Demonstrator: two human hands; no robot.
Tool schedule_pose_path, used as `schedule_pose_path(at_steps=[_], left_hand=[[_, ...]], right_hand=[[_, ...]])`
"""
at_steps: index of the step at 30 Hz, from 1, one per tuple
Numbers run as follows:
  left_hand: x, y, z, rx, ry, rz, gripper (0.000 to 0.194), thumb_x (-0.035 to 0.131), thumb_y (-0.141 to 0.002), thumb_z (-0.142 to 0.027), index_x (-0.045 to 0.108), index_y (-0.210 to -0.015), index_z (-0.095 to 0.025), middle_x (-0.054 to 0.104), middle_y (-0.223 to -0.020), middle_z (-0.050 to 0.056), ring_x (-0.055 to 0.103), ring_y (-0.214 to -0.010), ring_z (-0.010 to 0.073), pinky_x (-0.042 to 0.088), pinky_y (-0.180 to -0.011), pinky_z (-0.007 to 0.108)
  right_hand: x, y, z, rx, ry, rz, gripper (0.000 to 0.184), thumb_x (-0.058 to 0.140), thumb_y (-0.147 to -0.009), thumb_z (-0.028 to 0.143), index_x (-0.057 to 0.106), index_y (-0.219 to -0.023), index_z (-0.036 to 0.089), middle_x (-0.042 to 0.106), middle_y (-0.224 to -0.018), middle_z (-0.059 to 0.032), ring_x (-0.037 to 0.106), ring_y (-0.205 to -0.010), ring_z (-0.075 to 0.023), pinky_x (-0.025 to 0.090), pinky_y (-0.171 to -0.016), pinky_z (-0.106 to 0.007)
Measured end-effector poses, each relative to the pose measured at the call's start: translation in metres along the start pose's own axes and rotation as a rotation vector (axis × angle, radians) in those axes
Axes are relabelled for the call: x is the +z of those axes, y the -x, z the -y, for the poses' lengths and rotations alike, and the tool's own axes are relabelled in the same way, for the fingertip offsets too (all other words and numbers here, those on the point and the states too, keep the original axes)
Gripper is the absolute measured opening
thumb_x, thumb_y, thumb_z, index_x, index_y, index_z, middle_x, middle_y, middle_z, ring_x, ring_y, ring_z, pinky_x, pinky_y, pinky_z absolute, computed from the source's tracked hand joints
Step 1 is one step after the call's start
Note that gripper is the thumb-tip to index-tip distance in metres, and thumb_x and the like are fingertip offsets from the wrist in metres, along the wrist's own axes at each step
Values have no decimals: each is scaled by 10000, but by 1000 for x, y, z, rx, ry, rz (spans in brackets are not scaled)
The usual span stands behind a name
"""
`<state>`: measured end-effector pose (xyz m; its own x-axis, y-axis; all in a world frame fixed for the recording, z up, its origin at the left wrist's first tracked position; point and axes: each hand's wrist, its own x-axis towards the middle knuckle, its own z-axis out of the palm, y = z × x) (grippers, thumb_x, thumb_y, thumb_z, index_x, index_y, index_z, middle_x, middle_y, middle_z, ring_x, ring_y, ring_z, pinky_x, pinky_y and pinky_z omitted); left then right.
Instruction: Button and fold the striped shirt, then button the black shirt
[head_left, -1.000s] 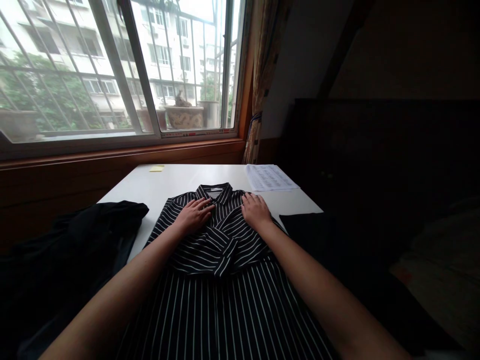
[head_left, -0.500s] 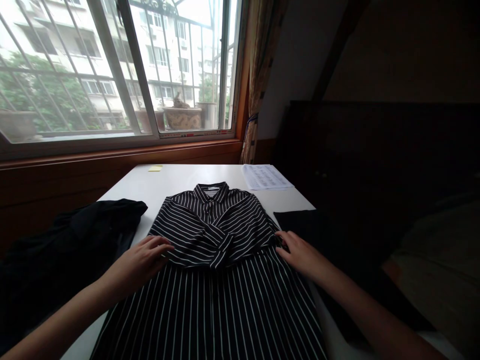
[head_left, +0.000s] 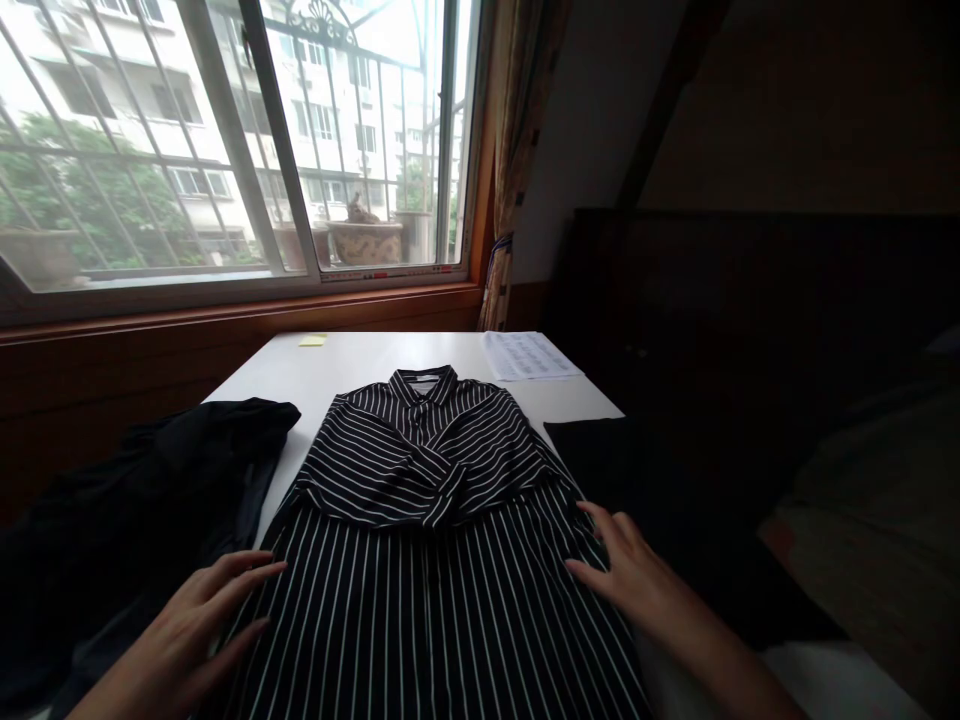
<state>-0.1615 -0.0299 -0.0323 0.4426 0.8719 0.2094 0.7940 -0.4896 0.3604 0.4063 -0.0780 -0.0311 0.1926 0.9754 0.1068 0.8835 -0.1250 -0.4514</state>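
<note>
A black shirt with white stripes (head_left: 427,610) lies spread on the white table, its collar toward the window and both sleeves folded across the chest. My left hand (head_left: 199,620) is at the shirt's left side edge, with thumb and fingers apart. On the opposite side, my right hand (head_left: 626,570) is at the shirt's right edge, its thumb and fingers also spread. Neither hand grips the cloth. Whether the fingertips touch the fabric or hover just over it, I cannot tell.
Dark clothing (head_left: 172,460) lies heaped at the left, and a dark folded cloth (head_left: 592,450) at the right. Toward the back of the white table (head_left: 360,352) are a yellow sticky note (head_left: 313,340) and printed papers (head_left: 529,356). Behind stands a barred window (head_left: 360,270).
Both hands have drawn back toward me along the shirt's sides, from the folded sleeves to the lower body. The fingers have spread. The shirt lies nearly as before.
</note>
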Motion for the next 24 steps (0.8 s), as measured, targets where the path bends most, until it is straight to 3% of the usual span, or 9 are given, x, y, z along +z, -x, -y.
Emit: schedule_pose_path(at_steps=[3, 9, 14, 18, 21, 24], left_hand=[[-3, 3, -8, -53, 198, 107, 463, 636, -915, -492, 586, -1369, -417, 578, -1420, 27, 643, -1205, 271, 600, -941, 318], [-5, 8, -12, -178, 455, 155, 413, 645, -898, -496, 629, -1307, -436, 580, -1405, 13, 622, -1231, 297, 640, -834, 284], [10, 23, -13, -293, 480, -23, 467, 630, -867, -586, 639, -1300, -411, 595, -1301, 52, 667, -1098, 289, 652, -725, 273], [18, 33, -15, -290, 424, 4, 520, 652, -845, -574, 605, -1338, -414, 586, -1292, 63, 685, -961, 255, 633, -625, 256], [22, 38, -13, -251, 417, 44, 520, 642, -849, -529, 579, -1358, -444, 602, -1292, 49, 674, -966, 252, 626, -657, 273], [23, 42, -9, -171, 397, 53, 561, 673, -823, -444, 572, -1374, -427, 644, -1236, 45, 647, -1061, 268, 605, -855, 343]], right_hand=[[-1, 3, -2, 88, -215, 35, 726, 687, -744, 502, 483, -1403, 275, 571, -1215, -94, 635, -1143, -301, 509, -986, -405], [1, 17, -5, 321, -715, 278, 1057, 753, -693, 587, 254, -1558, 241, 655, -1179, -133, 715, -949, -313, 568, -841, -465], [-11, 35, 3, 237, -742, 326, 948, 783, -701, 579, 398, -1514, 280, 581, -1409, -152, 566, -1286, -376, 442, -1078, -520], [-20, 40, 17, 110, -714, 349, 848, 778, -732, 524, 456, -1484, 297, 426, -1574, -94, 374, -1456, -348, 289, -1200, -492], [-18, 41, 29, 136, -928, 428, 897, 760, -727, 479, 384, -1523, 307, 372, -1606, -76, 375, -1457, -323, 336, -1174, -457], [-15, 43, 38, 222, -1132, 492, 987, 773, -689, 441, 313, -1553, 313, 398, -1583, -85, 434, -1415, -319, 379, -1137, -447]])
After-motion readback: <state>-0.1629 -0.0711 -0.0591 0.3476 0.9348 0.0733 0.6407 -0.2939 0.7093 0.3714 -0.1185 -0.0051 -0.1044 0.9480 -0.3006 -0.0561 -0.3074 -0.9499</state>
